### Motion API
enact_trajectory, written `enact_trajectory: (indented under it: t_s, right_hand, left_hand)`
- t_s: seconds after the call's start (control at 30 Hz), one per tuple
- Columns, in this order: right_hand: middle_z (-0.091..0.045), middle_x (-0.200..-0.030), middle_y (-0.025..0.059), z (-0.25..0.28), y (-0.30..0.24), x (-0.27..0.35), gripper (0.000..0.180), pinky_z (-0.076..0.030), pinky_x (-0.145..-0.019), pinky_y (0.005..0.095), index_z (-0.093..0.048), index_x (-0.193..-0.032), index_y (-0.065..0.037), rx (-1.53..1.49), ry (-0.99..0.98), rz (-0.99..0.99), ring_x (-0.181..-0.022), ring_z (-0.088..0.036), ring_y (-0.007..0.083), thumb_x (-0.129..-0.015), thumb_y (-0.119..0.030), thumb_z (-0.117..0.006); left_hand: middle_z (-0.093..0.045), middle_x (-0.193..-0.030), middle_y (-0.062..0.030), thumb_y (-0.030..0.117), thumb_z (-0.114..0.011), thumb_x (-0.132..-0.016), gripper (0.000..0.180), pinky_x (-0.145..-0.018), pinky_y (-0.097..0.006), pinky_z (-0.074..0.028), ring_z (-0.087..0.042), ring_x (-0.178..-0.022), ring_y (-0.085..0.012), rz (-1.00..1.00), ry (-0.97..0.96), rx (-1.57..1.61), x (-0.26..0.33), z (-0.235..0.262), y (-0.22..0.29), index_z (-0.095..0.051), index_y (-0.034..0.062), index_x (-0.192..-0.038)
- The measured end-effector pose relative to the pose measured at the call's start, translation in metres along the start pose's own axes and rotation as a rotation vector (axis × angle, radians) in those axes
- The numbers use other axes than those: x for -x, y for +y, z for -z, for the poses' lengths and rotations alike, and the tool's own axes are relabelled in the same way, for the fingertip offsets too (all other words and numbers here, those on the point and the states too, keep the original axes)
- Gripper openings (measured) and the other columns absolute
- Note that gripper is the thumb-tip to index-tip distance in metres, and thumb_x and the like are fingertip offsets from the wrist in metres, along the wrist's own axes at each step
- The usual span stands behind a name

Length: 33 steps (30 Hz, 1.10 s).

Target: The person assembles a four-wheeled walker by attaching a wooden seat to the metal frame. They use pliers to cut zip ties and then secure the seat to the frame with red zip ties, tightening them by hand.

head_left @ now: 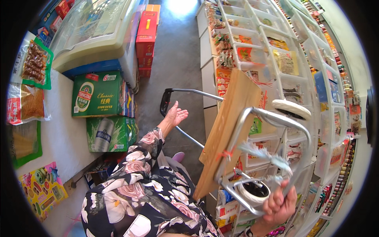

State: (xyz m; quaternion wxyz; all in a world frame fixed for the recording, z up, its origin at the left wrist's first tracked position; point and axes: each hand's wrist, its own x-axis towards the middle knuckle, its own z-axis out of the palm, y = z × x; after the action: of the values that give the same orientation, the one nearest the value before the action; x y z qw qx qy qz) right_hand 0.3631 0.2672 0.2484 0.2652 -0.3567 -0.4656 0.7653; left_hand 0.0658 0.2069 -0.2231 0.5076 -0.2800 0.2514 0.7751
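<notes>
A hand cart with a wooden board (229, 122) is tipped on its side, held up in front of the shelves. My right hand (279, 203) is wrapped round the lower part of its bent metal tube frame (307, 138). Two white-rimmed wheels (291, 109) sit on the cart's right side. Frayed pale blue strips (268, 156) hang by the frame, and red string is tied round the tube near the board. To the left, the cart's handle has a black grip (165, 103). My left hand (175, 115) is beside that grip, palm up, fingers stretched out, holding nothing.
Clear bins of packaged snacks (284, 59) fill the right side, close behind the cart. At left, green drink cartons (98, 94) are stacked below a chest freezer (92, 39). Red boxes (147, 33) line the grey floor aisle (173, 55). Food packets lie on a white counter (65, 118).
</notes>
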Motion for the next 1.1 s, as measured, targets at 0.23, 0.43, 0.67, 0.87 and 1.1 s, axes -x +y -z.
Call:
enact_trajectory:
  t_s: [0.23, 0.43, 0.67, 0.87, 1.1]
  right_hand:
    - [-0.043, -0.068, 0.0038, 0.091, -0.005, 0.09, 0.043, -0.031, -0.049, 0.0289, -0.045, -0.116, -0.008, -0.162, -0.137, -0.08, -0.052, -0.033, 0.0148, -0.096, -0.044, -0.033]
    - [-0.036, -0.049, -0.0025, 0.124, 0.069, 0.083, 0.043, -0.024, -0.031, 0.0223, -0.054, -0.098, -0.007, -0.125, 0.205, 0.273, -0.034, -0.026, 0.006, -0.096, -0.045, -0.035]
    - [-0.038, -0.047, -0.003, 0.171, 0.175, 0.039, 0.039, -0.023, -0.037, 0.0234, -0.052, -0.08, -0.011, -0.387, 0.703, 0.268, -0.036, -0.027, 0.0079, -0.094, -0.044, -0.038]
    - [-0.043, -0.056, -0.0026, 0.176, 0.275, -0.025, 0.031, -0.034, -0.054, 0.0274, -0.05, -0.078, -0.012, -0.697, 0.596, 0.202, -0.047, -0.037, 0.0089, -0.094, -0.034, -0.036]
    - [-0.059, -0.111, 0.01, 0.129, 0.331, -0.087, 0.034, -0.043, -0.091, 0.0411, -0.053, -0.112, -0.002, -0.95, 0.589, 0.098, -0.102, -0.055, 0.0241, -0.093, -0.026, -0.038]
  left_hand:
    - [-0.044, -0.124, -0.0233, 0.057, -0.048, -0.085, 0.073, -0.095, -0.059, -0.038, -0.041, -0.12, -0.0415, -0.003, -0.293, 0.518, -0.036, -0.129, 0.028, -0.026, 0.0022, -0.127]
    - [-0.058, -0.102, -0.0214, 0.033, -0.032, -0.098, 0.045, -0.093, -0.053, -0.043, -0.054, -0.104, -0.039, -0.094, -0.411, 0.236, -0.037, -0.187, 0.045, -0.051, -0.0076, -0.105]
    - [-0.058, -0.093, -0.0211, 0.026, -0.036, -0.098, 0.029, -0.09, -0.059, -0.045, -0.056, -0.099, -0.0414, -0.44, -0.529, -0.183, 0.018, -0.308, 0.08, -0.041, -0.0029, -0.102]
    - [-0.051, -0.079, -0.0137, 0.037, -0.038, -0.097, 0.038, -0.069, -0.051, -0.055, -0.061, -0.075, -0.0308, -0.709, -0.668, -0.488, 0.122, -0.397, 0.077, -0.034, 0.0011, -0.108]
    - [-0.051, -0.075, -0.0099, 0.038, -0.039, -0.097, 0.046, -0.069, -0.044, -0.053, -0.055, -0.066, -0.022, -1.012, -0.819, -0.667, 0.212, -0.437, 0.066, -0.04, -0.004, -0.115]
